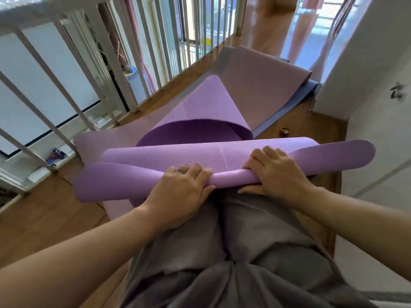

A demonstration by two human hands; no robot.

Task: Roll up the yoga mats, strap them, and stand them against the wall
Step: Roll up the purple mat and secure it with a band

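Together, left hand (181,192) and right hand (277,174) curl fingers over the rolled purple mat (229,178) (thumbs underneath).

a wooden floor (44,214) of warm brown boards fills the lower left of the frame and shows again at the middle right. a pale pink-purple mat (262,70) lies flat on it, running from the middle left up to the upper right. a blue mat (309,91) lies under that mat's far end, its edge showing along the right side. a brighter purple mat (200,103) sits loosely folded on the pale one, not on the boards. a small round object (284,131) rests on the bare boards just right of the mats. a white railing (142,63) stands along the floor's left edge.
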